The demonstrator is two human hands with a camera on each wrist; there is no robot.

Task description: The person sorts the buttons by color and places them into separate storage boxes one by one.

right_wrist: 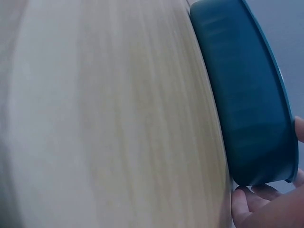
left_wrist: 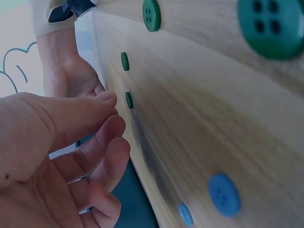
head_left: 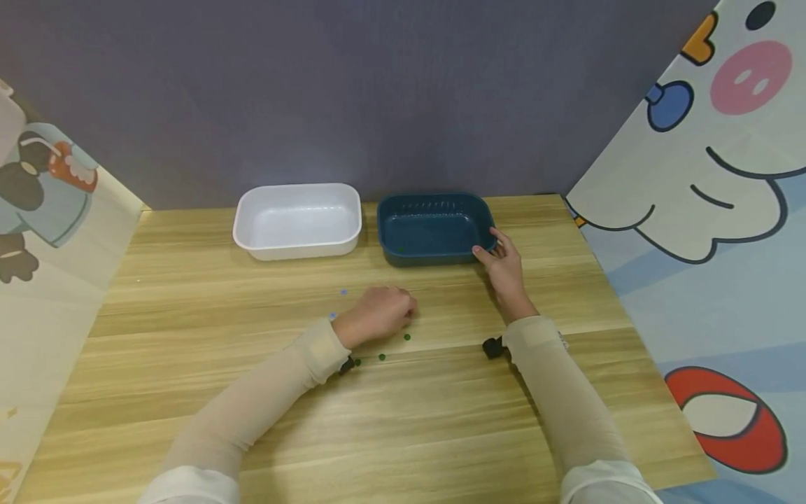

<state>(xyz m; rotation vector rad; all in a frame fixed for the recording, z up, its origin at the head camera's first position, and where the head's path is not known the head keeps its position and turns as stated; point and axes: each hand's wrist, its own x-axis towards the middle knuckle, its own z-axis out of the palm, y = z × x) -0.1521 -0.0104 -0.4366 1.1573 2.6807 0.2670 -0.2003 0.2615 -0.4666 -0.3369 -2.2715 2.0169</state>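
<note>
My left hand (head_left: 380,311) hovers low over the table, fingers bent and thumb tip close to the index finger. Nothing shows between those tips in the left wrist view, where a green button (left_wrist: 129,100) lies just beyond them. Other green buttons (head_left: 407,337) are scattered nearer me, and two blue buttons (left_wrist: 224,195) lie to the left of the hand. My right hand (head_left: 506,269) grips the front right corner of a dark teal plastic bin (head_left: 434,260), thumb at the rim and fingers around the side. Inside that bin lies one small green button (head_left: 401,250).
A white plastic bin (head_left: 296,252) stands left of the teal one, both against the grey back panel (head_left: 378,98). Cartoon-printed panels (head_left: 724,224) flank the wooden table (head_left: 441,420). Dark wrist-worn devices (head_left: 493,348) stick out below the sleeves.
</note>
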